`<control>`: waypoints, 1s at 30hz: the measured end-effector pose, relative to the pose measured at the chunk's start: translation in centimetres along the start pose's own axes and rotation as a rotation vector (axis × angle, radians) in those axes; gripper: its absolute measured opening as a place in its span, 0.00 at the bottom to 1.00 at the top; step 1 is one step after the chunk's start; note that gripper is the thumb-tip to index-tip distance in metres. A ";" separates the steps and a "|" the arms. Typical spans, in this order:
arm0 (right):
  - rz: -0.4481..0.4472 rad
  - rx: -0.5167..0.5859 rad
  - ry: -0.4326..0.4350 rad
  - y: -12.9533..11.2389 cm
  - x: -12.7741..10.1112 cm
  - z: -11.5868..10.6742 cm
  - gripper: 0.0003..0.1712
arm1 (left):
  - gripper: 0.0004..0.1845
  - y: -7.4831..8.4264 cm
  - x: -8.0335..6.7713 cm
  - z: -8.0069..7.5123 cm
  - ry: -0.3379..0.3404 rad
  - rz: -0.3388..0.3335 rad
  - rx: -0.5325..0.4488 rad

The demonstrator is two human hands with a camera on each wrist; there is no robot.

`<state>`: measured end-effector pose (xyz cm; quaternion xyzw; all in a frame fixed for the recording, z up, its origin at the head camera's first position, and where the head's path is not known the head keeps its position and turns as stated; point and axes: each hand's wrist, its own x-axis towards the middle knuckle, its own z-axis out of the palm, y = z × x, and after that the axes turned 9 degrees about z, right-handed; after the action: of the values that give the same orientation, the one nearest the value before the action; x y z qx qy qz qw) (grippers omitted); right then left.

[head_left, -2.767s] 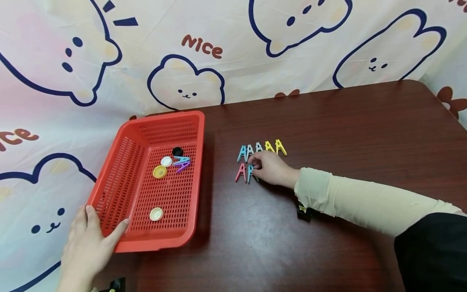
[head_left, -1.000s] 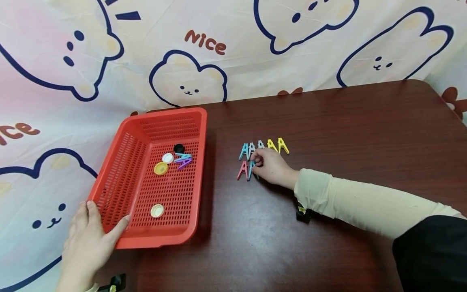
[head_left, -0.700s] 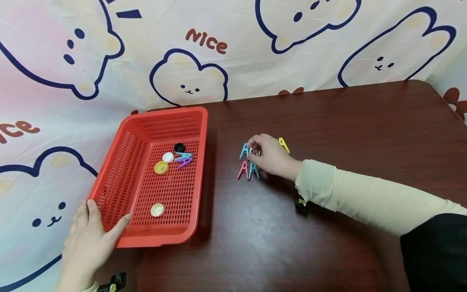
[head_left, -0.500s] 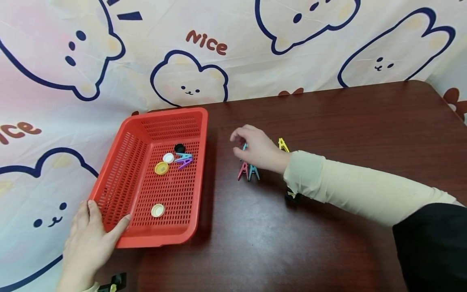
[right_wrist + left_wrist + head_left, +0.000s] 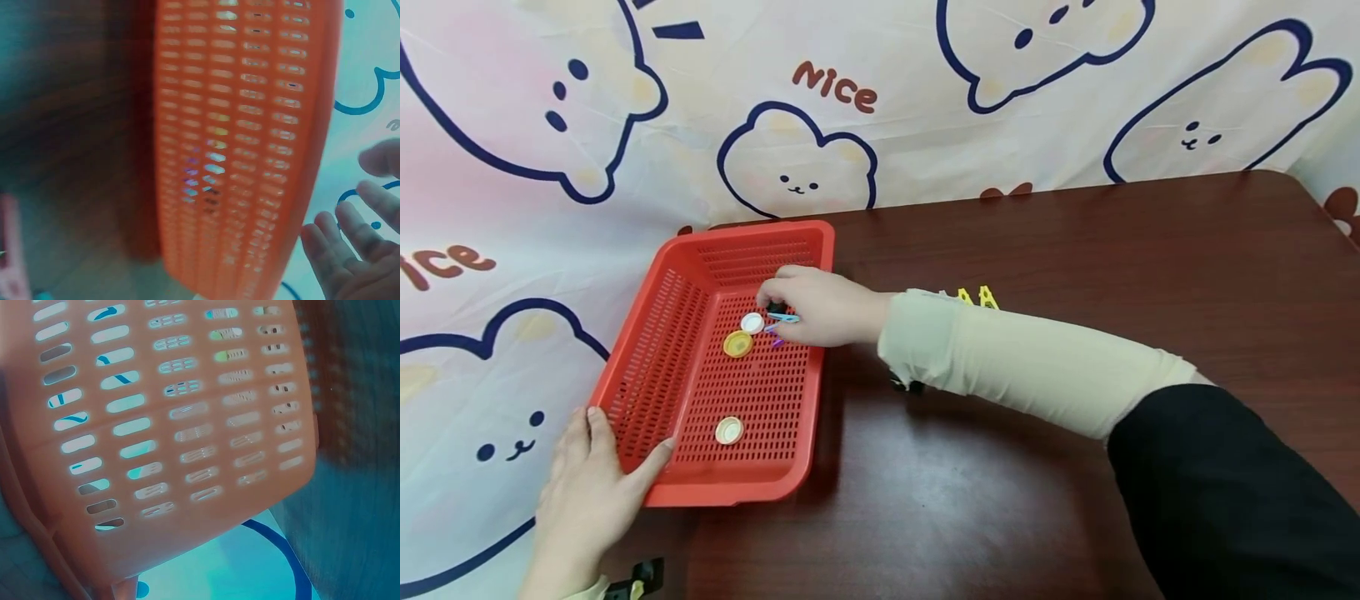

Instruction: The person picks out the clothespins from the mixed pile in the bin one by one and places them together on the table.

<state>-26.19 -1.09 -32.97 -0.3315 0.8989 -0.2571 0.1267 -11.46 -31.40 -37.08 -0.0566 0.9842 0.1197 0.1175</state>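
Right hand (image 5: 820, 310) over the red basket (image 5: 655, 350); fingers pinch a blue clip (image 5: 784, 317). Left hand (image 5: 587, 492), fingers relaxed, rests on the basket's 7 o'clock corner.

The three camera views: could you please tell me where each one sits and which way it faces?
Head: worn high, looking down at the table; both hands show, the right hand inside the red basket, the left hand holding its near corner.
Left wrist: close under the basket's slotted wall; no body part is plainly shown.
Right wrist: outside the basket's side; the left hand's fingers show.
All three views share the basket.
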 end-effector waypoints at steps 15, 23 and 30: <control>0.095 -0.116 -0.199 -2.5 6.6 1.2 0.11 | 0.61 0.1 -0.1 0.0 0.016 0.006 -0.006; 0.126 -0.226 -0.358 -3.4 7.9 2.7 0.21 | 0.61 -0.1 -0.1 0.2 0.044 0.027 0.003; 0.155 -0.269 -0.356 -3.2 8.2 3.0 0.18 | 0.61 -0.2 -0.2 0.3 0.051 0.013 0.002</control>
<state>-29.46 -9.68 -34.17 -0.3153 0.9114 -0.0619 0.2572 -11.22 -31.47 -37.38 -0.0531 0.9873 0.1183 0.0916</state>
